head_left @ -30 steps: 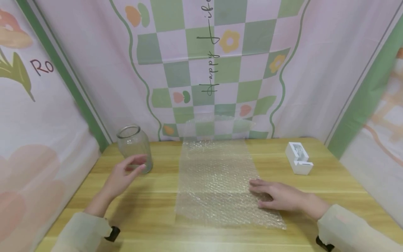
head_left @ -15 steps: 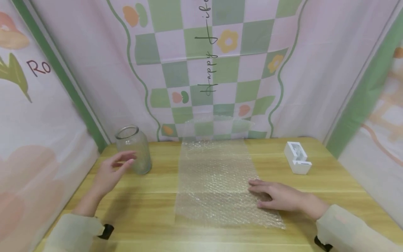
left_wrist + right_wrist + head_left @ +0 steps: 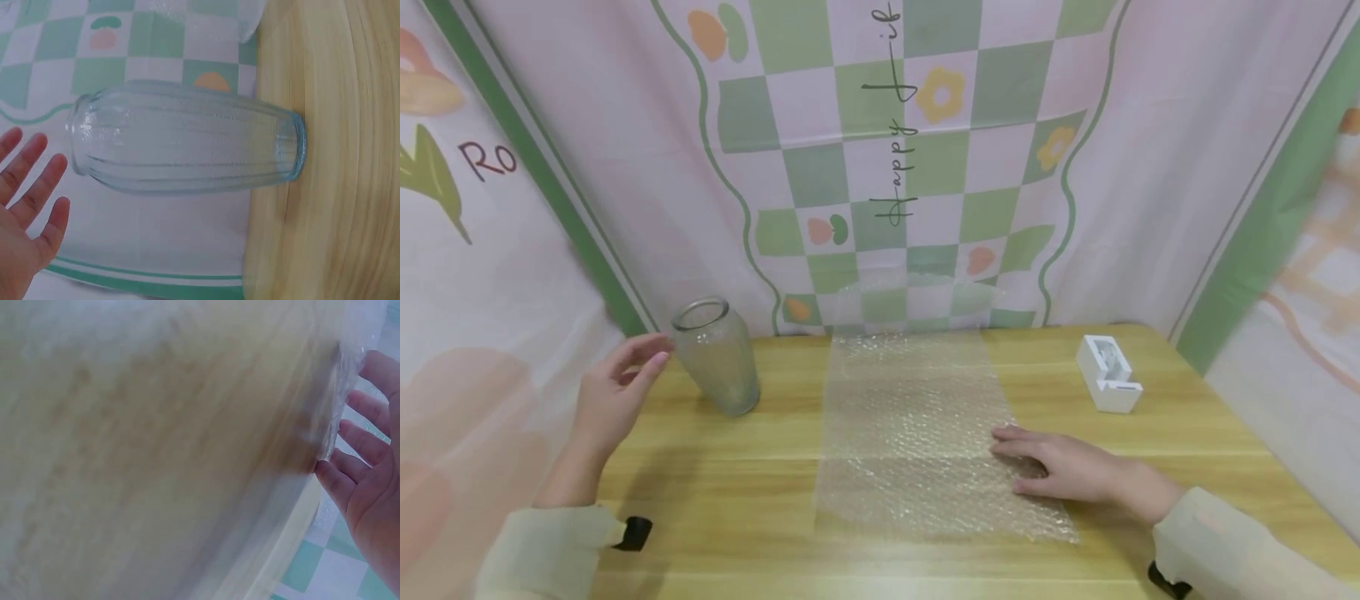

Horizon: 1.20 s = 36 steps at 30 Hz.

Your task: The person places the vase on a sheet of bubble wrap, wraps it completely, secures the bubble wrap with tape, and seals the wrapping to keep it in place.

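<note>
A clear ribbed glass vase [image 3: 721, 358] stands upright at the back left of the table. Beside its rim, on the left, my left hand [image 3: 617, 396] is raised in the air with fingers loosely spread and nothing in them. In the left wrist view a gap shows between the fingertips and the vase [image 3: 187, 137]. A sheet of bubble wrap [image 3: 913, 433] lies flat across the middle, its far end standing up against the wall cloth. My right hand [image 3: 1063, 467] rests its fingertips on the sheet's right edge; the right wrist view shows the fingers extended against the film [image 3: 332, 425].
A white tape dispenser [image 3: 1108, 375] with a roll in it stands at the back right of the wooden table [image 3: 730, 533]. Patterned cloth [image 3: 880, 175] hangs behind the table, and more cloth closes off both sides.
My left hand has moved left, from in front of the vase to beside it, so the vase is more fully seen. My right hand has stayed on the bubble wrap.
</note>
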### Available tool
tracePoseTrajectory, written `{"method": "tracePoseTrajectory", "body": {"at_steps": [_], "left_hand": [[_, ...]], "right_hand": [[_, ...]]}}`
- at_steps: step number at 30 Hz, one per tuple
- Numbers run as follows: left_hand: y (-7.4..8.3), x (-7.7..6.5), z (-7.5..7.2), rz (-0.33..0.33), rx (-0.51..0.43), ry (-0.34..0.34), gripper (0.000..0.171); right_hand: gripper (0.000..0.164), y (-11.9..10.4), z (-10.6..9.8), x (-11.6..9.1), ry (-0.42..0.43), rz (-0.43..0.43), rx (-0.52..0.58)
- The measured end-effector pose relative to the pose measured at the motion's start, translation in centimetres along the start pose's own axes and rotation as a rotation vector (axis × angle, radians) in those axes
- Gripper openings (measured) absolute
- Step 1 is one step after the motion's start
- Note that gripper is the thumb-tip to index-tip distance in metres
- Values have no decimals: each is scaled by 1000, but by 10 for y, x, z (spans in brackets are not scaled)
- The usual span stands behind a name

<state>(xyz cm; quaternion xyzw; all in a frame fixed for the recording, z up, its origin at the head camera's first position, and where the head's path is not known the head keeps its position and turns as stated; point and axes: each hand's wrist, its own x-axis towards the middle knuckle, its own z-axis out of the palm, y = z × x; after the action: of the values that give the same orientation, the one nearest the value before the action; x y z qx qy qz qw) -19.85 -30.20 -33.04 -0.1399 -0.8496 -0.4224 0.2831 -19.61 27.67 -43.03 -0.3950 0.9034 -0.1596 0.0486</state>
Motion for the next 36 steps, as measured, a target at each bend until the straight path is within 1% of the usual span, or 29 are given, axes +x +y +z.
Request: {"method": "tracePoseTrajectory", "body": {"at_steps": [2, 4, 6, 8, 10, 12, 14, 18, 20, 26, 28, 31, 36], "left_hand": [[-3, 1, 0, -29, 14, 13, 32], [-7, 3, 2, -70, 4, 33, 35], [-10, 4, 4, -126, -40, 57, 37], [-13, 6, 8, -192, -93, 62, 42], [-16, 9, 11, -258, -128, 49, 50], [-18, 11, 14, -316, -132, 14, 60], [-20, 13, 17, -361, -134, -27, 68], [-22, 18, 25, -405, -160, -73, 82], [-23, 21, 31, -415, -166, -87, 89], [-26, 30, 45, -475, -125, -164, 110], [-25, 33, 48, -491, -122, -180, 115], [-25, 37, 52, -511, -135, -173, 118], [-24, 45, 55, -529, -143, -119, 116]], "right_hand": [[58, 0, 0, 0, -1, 3, 0], [58, 0, 0, 0, -3, 6, 1], [58, 0, 0, 1, -3, 7, 3], [58, 0, 1, 1, -1, 4, 4], [57, 0, 1, 1, 2, -2, 3], [57, 0, 2, 1, 7, -7, -1], [57, 0, 2, 1, 8, -9, 0], [58, 0, 2, 0, 6, -3, 5], [58, 0, 2, 0, 7, -2, 6], [57, 0, 3, -1, 15, 0, 14], [58, 0, 3, -2, 15, 6, 19], [58, 1, 3, -2, 12, 16, 21], [58, 0, 5, -2, 9, 24, 23]]}}
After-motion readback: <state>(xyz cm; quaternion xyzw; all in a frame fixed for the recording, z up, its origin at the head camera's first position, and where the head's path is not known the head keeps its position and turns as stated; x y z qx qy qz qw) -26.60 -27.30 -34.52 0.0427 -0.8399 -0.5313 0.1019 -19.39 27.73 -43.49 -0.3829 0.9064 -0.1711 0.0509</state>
